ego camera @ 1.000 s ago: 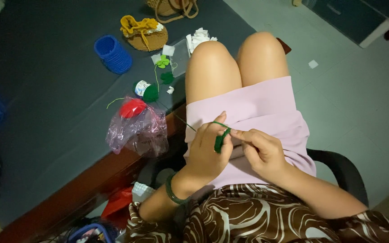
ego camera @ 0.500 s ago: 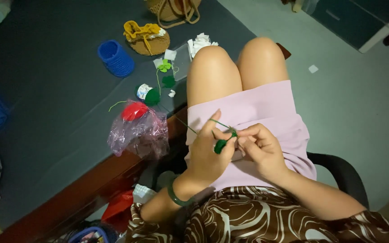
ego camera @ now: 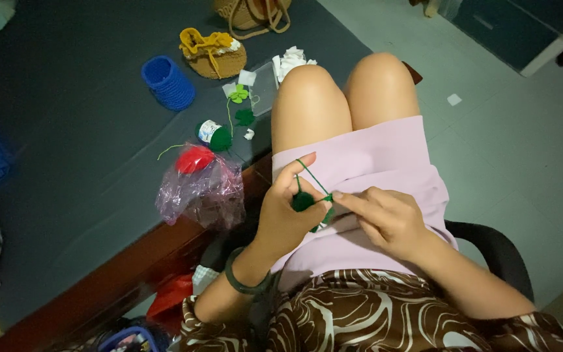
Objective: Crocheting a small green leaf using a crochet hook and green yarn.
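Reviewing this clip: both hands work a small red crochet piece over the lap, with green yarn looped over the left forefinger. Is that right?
Not quite. The head view shows the small crochet piece is green, not red, matching the green yarn looped over the left hand's forefinger. The right hand works it over the lap, as stated. The red thing is the yarn in the plastic bag on the table.

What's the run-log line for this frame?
left hand: holds green crochet piece, yarn looped | right hand: pinching hook at piece | seated, lap
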